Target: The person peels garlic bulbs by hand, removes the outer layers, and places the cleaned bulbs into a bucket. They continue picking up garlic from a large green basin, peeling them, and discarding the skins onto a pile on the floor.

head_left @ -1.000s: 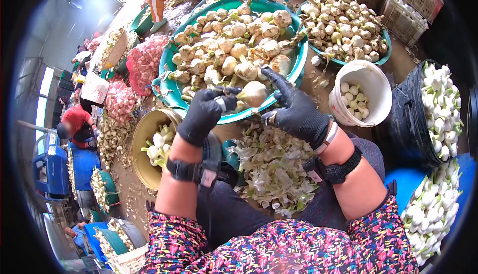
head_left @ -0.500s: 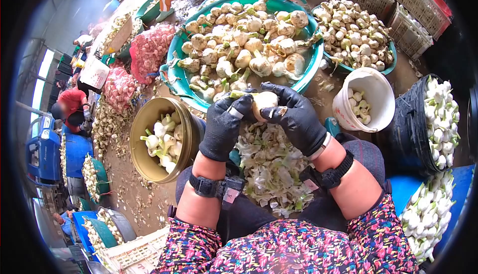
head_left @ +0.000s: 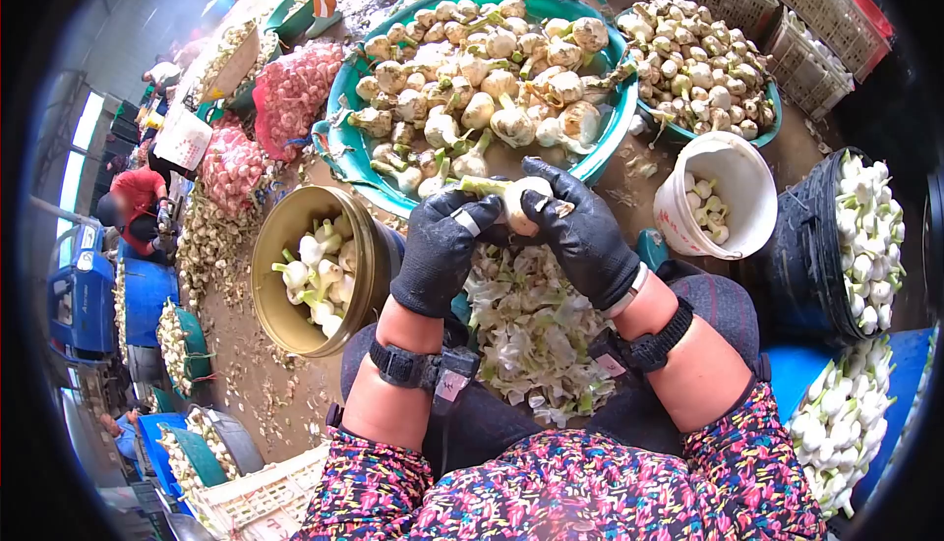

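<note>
Both of my hands wear black gloves and meet at one garlic bulb (head_left: 524, 209), just in front of the large teal basin (head_left: 339, 113). My left hand (head_left: 442, 246) closes round the bulb's stem side, the green stem pointing left. On the right, my right hand (head_left: 585, 236) grips the bulb with thumb and fingers, and a loose flap of skin shows near the thumb. Unpeeled garlic bulbs (head_left: 482, 69) fill the basin. Below my hands lies a heap of peeled skins (head_left: 536, 344) between my legs.
To the left stands a yellowish bucket (head_left: 265, 285) of peeled bulbs, to the right a white bucket (head_left: 674, 216) with some cloves. Farther right is a black bucket (head_left: 801, 246) of white bulbs. Red mesh sacks (head_left: 295, 93) and a person in red (head_left: 143, 192) are at the left.
My right hand has shifted slightly left and its fingers have moved on the bulb. The whole view has shifted a little. The bulb remains between both hands.
</note>
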Tool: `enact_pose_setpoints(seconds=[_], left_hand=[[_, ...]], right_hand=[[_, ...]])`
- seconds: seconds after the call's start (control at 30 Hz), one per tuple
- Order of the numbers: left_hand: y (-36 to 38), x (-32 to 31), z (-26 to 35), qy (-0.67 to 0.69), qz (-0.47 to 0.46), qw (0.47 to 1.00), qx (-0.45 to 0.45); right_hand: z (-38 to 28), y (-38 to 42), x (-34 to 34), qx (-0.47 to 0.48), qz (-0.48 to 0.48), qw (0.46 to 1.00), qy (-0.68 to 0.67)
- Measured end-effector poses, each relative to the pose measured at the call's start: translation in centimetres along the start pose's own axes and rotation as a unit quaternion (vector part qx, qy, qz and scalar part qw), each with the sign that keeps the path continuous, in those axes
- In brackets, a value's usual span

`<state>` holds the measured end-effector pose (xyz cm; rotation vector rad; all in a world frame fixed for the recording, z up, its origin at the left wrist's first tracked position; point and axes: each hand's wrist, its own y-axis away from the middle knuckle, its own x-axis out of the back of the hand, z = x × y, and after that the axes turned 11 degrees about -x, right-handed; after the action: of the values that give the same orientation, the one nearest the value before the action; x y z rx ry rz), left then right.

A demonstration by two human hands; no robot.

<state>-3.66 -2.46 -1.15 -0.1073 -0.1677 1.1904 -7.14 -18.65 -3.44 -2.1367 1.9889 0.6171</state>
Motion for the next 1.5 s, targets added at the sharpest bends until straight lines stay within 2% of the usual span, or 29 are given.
enact_pose_setpoints(seconds=[0.03, 0.1, 0.17, 0.23, 0.3, 0.33, 0.37, 0.43, 0.47, 0.5, 0.57, 0.6, 0.67, 0.7, 0.73, 0.77, 0.83, 0.9, 0.93, 0.97, 1.0, 1.1, 1.13, 1.17, 1.23, 1.27, 1.33, 1.43, 1.5], left_hand=[[0.0, 0.1, 0.0, 0.0, -0.001, 1.0, 0.001], [0.0, 0.5, -0.1, -0.196, -0.063, 0.973, -0.103], [-0.1, 0.7, -0.4, -0.209, -0.059, 0.967, -0.133], [-0.2, 0.8, -0.1, -0.238, -0.086, 0.948, -0.191], [0.1, 0.0, -0.2, -0.232, -0.084, 0.946, -0.209], [0.3, -0.2, -0.6, -0.112, -0.081, 0.975, -0.176], [0.3, 0.0, -0.4, -0.205, -0.053, 0.967, -0.14], [0.5, 0.6, 1.0, 0.012, -0.049, 0.997, -0.059], [0.3, 1.6, 0.7, -0.147, -0.134, 0.971, -0.13], [0.2, 2.0, 1.0, -0.16, -0.186, 0.958, -0.152], [0.8, 0.6, 1.1, 0.025, -0.088, 0.996, -0.004], [0.8, 0.1, 1.3, 0.025, -0.087, 0.996, -0.002], [0.7, -0.4, 1.6, 0.037, -0.016, 0.999, -0.012], [0.5, -0.1, 1.2, 0.037, -0.015, 0.999, -0.011], [0.3, 0.5, 0.6, -0.051, -0.04, 0.993, -0.096], [0.1, 1.0, 0.3, -0.138, -0.064, 0.972, -0.179], [-0.3, 1.8, 0.5, 0.081, 0.033, 0.993, -0.079], [-0.4, 2.2, 1.0, 0.087, 0.042, 0.993, -0.062], [-0.3, 2.4, 0.9, 0.084, 0.043, 0.994, -0.064], [-0.2, 2.5, 0.4, -0.048, 0.028, 0.992, -0.116], [-0.1, 2.4, 0.1, -0.176, 0.013, 0.97, -0.166], [0.1, 1.7, -0.1, -0.046, 0.024, 0.985, -0.165], [0.2, 1.4, 0.4, 0.004, 0.012, 0.991, -0.137], [0.2, 1.1, 1.0, 0.005, 0.009, 0.991, -0.136], [0.0, 0.6, 1.6, -0.032, -0.034, 0.989, -0.143], [-0.2, 0.7, 1.5, -0.047, -0.062, 0.99, -0.118], [-0.2, 0.0, 1.3, -0.011, -0.046, 0.995, -0.084], [-0.3, -0.3, 1.5, -0.008, -0.033, 0.998, -0.053], [-0.3, -0.4, 1.0, -0.097, -0.066, 0.986, -0.122]], right_hand=[[-0.1, 0.1, 0.0, -0.042, 0.01, 0.998, -0.051], [-0.3, 0.2, 0.3, -0.083, 0.02, 0.991, -0.1], [-0.8, 0.1, 1.3, -0.249, -0.127, 0.935, -0.22], [-1.9, 0.6, 0.7, -0.387, -0.215, 0.881, -0.166], [0.0, 0.7, 0.2, -0.296, -0.178, 0.93, -0.123], [-0.2, 0.7, 0.2, -0.289, -0.171, 0.928, -0.161], [-1.0, 0.7, 0.7, -0.313, -0.191, 0.908, -0.203], [-1.3, 0.1, 1.7, -0.316, -0.175, 0.903, -0.232], [-1.5, 0.2, 1.9, -0.306, -0.173, 0.896, -0.271], [-1.8, 0.1, 2.0, -0.283, -0.196, 0.904, -0.253], [-2.1, 0.3, 1.5, -0.241, -0.18, 0.929, -0.214], [-1.8, 0.2, 1.3, -0.244, -0.179, 0.929, -0.216], [-0.9, -0.2, 1.2, -0.129, -0.057, 0.99, -0.006], [-0.8, -0.3, 1.3, -0.13, -0.059, 0.99, -0.006], [-0.8, -0.3, 1.5, 0.055, 0.024, 0.98, 0.19], [-0.8, -0.4, 1.5, 0.237, 0.104, 0.892, 0.371], [-1.5, 1.4, -0.1, 0.366, 0.066, 0.821, 0.433], [-0.1, 3.0, -0.6, 0.122, -0.169, 0.779, 0.591], [0.6, 2.9, -0.3, 0.004, -0.257, 0.761, 0.595], [1.1, 2.8, -0.1, -0.115, -0.338, 0.728, 0.585], [0.4, 2.9, -0.3, -0.171, -0.29, 0.69, 0.641], [-0.7, 1.3, 1.9, 0.014, -0.026, 0.844, 0.535], [-1.4, 1.1, 2.2, -0.005, 0.036, 0.935, 0.353], [-1.8, 1.0, 2.1, -0.01, 0.042, 0.99, 0.135], [-0.9, 0.1, 1.9, 0.086, 0.046, 0.992, 0.081], [-1.0, 0.2, 2.3, 0.084, 0.051, 0.992, 0.081], [-1.6, 0.6, 2.4, 0.172, 0.021, 0.937, 0.304], [-2.3, 0.8, 2.4, 0.157, 0.032, 0.91, 0.382], [-2.4, 0.9, 2.2, 0.152, 0.042, 0.9, 0.407]])
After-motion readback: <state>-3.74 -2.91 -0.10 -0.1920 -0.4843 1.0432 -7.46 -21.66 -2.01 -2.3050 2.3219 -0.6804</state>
